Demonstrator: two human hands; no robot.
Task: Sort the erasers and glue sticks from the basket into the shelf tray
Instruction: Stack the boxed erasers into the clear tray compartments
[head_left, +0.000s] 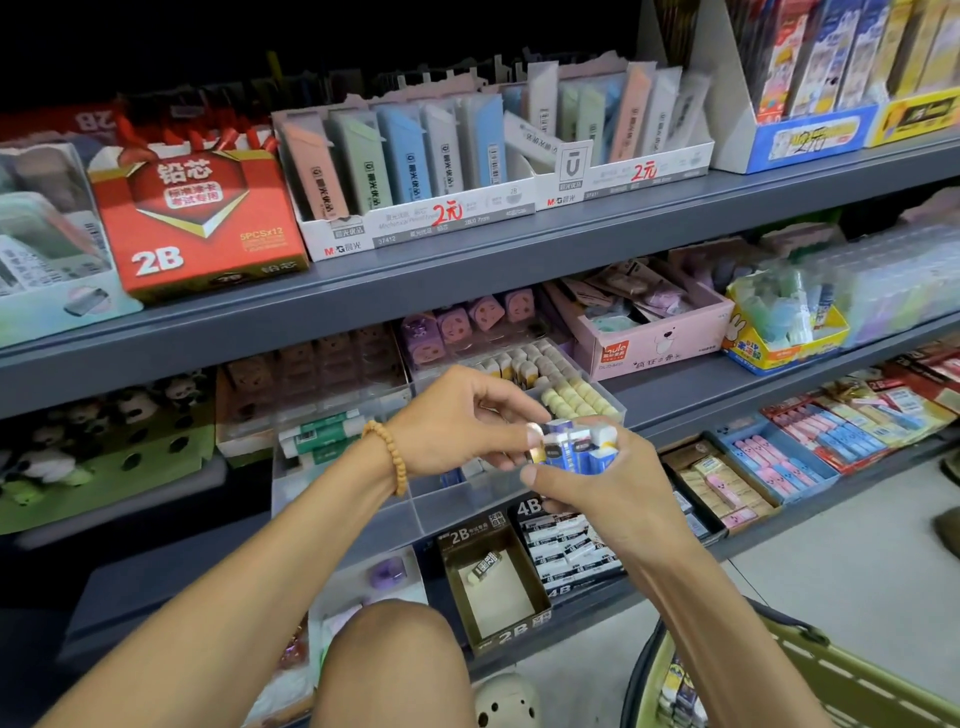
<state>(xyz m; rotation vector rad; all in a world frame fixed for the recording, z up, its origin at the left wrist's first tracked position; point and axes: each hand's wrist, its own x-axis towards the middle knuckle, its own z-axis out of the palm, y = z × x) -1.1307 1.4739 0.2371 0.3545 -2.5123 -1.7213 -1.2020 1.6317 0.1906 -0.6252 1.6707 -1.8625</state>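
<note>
Both forearms are bare to the edge of the view, with no sleeves showing. A bracelet (388, 457) of small round tan beads, strung in a single strand, circles the wrist of the left hand (457, 421). The right hand (602, 483) carries no ring, watch or band. A bare knee (389, 660) shows at the bottom of the view. Below it sits a pale cream clog (506, 701) of moulded foam, its rounded toe dotted with vent holes.
</note>
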